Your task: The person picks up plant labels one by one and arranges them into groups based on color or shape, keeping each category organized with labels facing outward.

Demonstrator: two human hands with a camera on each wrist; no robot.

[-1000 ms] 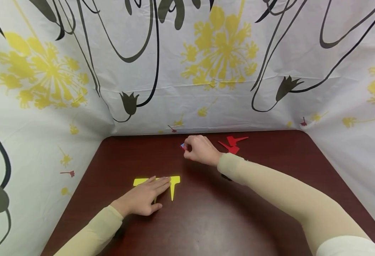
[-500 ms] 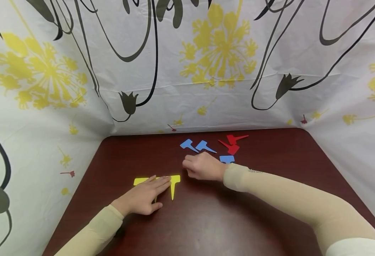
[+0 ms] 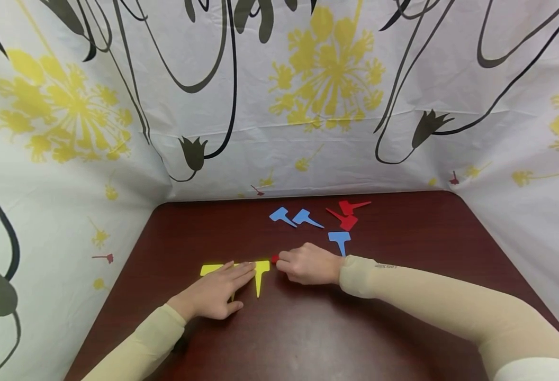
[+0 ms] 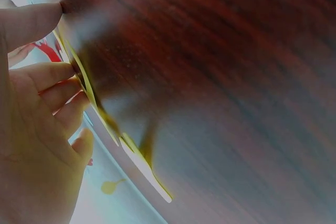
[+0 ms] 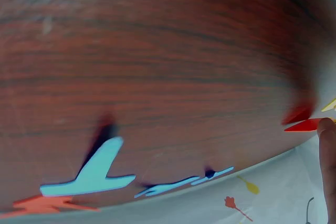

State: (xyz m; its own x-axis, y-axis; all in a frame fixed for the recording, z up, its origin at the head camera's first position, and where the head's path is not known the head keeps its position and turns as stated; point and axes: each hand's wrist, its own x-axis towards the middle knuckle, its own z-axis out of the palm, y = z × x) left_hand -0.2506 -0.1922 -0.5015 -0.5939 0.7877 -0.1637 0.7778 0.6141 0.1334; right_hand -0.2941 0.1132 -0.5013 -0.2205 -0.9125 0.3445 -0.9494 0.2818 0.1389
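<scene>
A pale curtain (image 3: pixel 279 174) printed with yellow blooms, dark stems and small red sprigs hung along the far, left and right sides. Before it spread a dark reddish-brown table (image 3: pixel 327 333) with rounded far corners and a sheen on its near part. A cream right sleeve (image 3: pixel 432 301) reached in from the near right, and a cream left sleeve (image 3: pixel 141 338) from the near left.

The left hand (image 3: pixel 213 296) lay palm down over a row of yellow T-shaped pieces (image 3: pixel 262 266), left of the middle, its fingers straight and close together, its thumb apart. Two yellow stems pointed toward the near side; the hand covered part of the row, so the full count could not be told.

The right hand (image 3: pixel 310 265), just right of the row, had its fingers curled and pinched a red piece (image 3: pixel 275 259). That piece sat just beside the row's right end; whether they touched could not be told.

A blue T-shaped piece (image 3: pixel 339 236) lay beyond the right wrist, stem toward the near side. Farther off and to the left lay two blue pieces (image 3: pixel 303 216), side by side. Two other red pieces (image 3: pixel 349 221) lay close together at the far right.
</scene>
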